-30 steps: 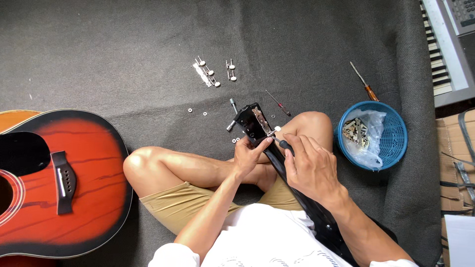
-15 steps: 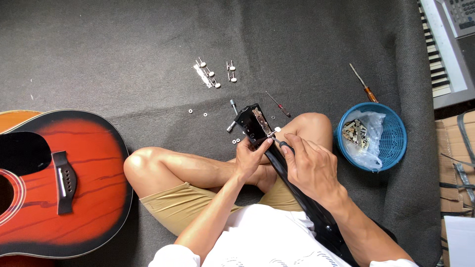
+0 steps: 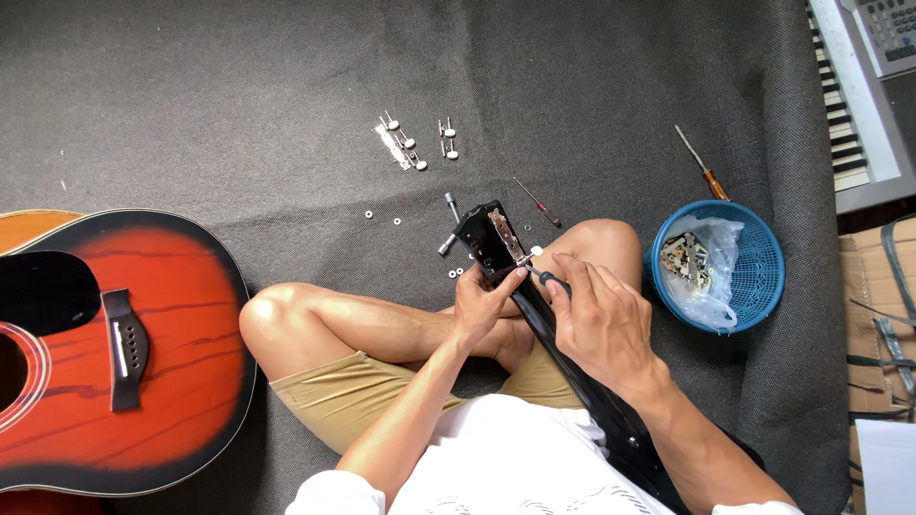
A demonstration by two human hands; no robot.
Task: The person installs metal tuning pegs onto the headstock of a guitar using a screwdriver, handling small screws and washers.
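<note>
Clear plastic bag point(image 3: 701, 272) of metal parts inside round blue basket point(image 3: 763, 277), right of knee.

A guitar neck point(image 3: 534, 315) was laid across the lap, its headstock point(image 3: 491, 238) pointing far, with the left hand point(image 3: 480, 303) on its left side and the right hand point(image 3: 601, 319) on its right. A guitar body point(image 3: 114, 353) was placed on the mat point(image 3: 239, 95) at the far left. Tuning pegs point(image 3: 415, 143) were spread farther out, beyond the headstock. A basket point(image 3: 754, 277) was set to the right, with a screwdriver point(image 3: 701, 162) lying just beyond it and a keyboard point(image 3: 859, 86) at the far right corner.
</note>
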